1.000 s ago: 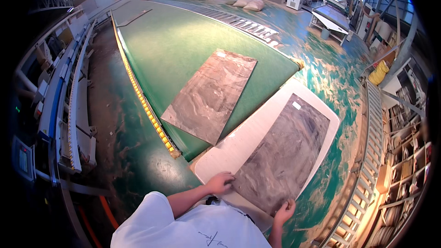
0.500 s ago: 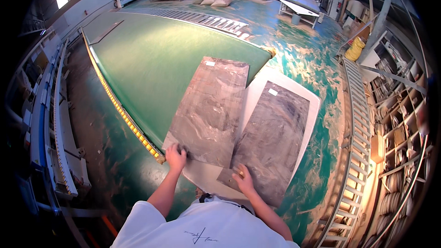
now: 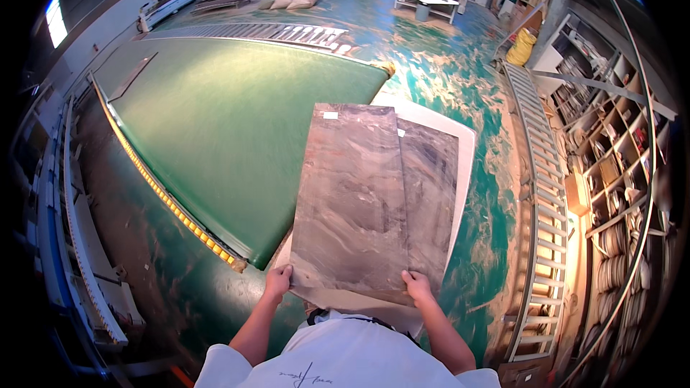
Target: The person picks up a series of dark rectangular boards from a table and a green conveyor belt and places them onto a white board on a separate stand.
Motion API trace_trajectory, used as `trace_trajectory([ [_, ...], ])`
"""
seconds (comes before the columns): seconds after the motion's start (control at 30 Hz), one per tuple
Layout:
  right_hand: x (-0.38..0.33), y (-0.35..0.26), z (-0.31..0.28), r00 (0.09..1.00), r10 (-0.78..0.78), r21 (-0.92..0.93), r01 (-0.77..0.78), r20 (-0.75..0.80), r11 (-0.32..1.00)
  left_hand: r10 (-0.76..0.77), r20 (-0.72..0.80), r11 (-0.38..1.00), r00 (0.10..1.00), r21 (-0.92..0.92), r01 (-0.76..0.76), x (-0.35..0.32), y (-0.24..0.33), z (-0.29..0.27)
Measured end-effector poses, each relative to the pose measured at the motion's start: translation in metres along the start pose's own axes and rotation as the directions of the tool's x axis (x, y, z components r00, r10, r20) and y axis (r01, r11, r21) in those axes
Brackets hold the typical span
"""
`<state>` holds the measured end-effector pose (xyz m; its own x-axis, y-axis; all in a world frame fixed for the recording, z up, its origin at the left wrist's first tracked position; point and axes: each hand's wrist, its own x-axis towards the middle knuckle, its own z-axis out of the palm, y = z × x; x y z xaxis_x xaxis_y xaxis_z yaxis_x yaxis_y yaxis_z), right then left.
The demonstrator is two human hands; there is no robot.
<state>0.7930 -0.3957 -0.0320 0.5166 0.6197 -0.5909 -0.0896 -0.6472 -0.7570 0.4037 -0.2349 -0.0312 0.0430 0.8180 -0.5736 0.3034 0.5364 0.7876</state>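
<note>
A brown-grey marbled panel (image 3: pixel 350 201) with a small white label near its far end lies in front of me, its near edge toward my body. My left hand (image 3: pixel 278 280) grips its near left corner, fingers partly hidden under it. At the near right corner my right hand (image 3: pixel 417 287) is closed on the same panel, thumb on top. Beneath it and to the right shows a second marbled panel (image 3: pixel 435 187), mostly covered. Both are over a pale board (image 3: pixel 465 154) with rounded corners, whose edge sticks out on the right.
A wide green conveyor belt (image 3: pixel 223 129) runs off to the far left, with a yellow-toothed edge (image 3: pixel 172 205). A thin strip (image 3: pixel 134 77) lies on it. Along the right stand a roller rack (image 3: pixel 543 201) and shelves of edging coils (image 3: pixel 614 237). Sawdust streaks the green floor (image 3: pixel 431 65).
The upper panel has shifted right, off the belt and over the second panel. My right hand has moved from the lower panel to the upper one's near right corner. My view has turned right.
</note>
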Motion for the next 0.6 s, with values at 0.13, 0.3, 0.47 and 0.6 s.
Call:
trace_trajectory([
  [0.13, -0.019, 0.013, -0.038, 0.996, 0.013, -0.086, -0.021, -0.092, 0.996, 0.035, 0.140, 0.999, 0.989, -0.011, -0.034, -0.017, -0.020, 0.021],
  [0.3, -0.019, 0.091, -0.084, 0.938, -0.288, -0.302, 0.222, -0.195, 0.927, -0.009, 0.317, 0.999, 0.948, -0.044, 0.024, -0.042, -0.004, 0.045],
  [0.47, -0.066, 0.105, -0.077, 0.981, -0.076, -0.060, 0.067, -0.179, 0.996, 0.083, 0.258, 0.992, 0.962, 0.076, -0.106, -0.037, -0.015, 0.048],
  [0.6, -0.083, 0.108, -0.068, 0.965, -0.030, -0.017, 0.026, -0.259, 1.000, 0.167, 0.255, 0.974, 0.952, 0.105, -0.199, -0.028, -0.009, 0.059],
])
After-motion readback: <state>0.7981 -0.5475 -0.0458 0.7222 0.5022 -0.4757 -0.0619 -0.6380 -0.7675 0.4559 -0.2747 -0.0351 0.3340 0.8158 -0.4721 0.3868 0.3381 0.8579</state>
